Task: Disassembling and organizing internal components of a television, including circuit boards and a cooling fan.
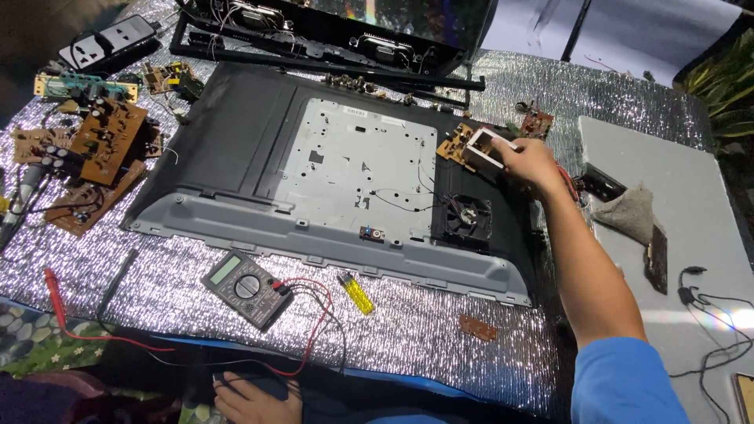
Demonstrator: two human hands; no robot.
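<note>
My right hand (532, 164) reaches out over the right end of a large grey flat-screen back panel (236, 141) and grips a small white rectangular frame part (487, 149) that sits on a brown circuit board (454, 145). My left hand (255, 398) rests low at the bottom edge of the view, fingers curled, near red and black probe wires (302, 330); nothing shows in it. A grey multimeter (245, 288) and a yellow lighter (357, 293) lie on the silver foil mat (424, 330) in front of the panel.
Several brown circuit boards (106, 141) are piled at the left, with a power strip (110, 43) behind them. A black frame with speakers (330, 39) lies at the back. A grey slab (675, 180) at the right holds a cloth (628, 212) and cables.
</note>
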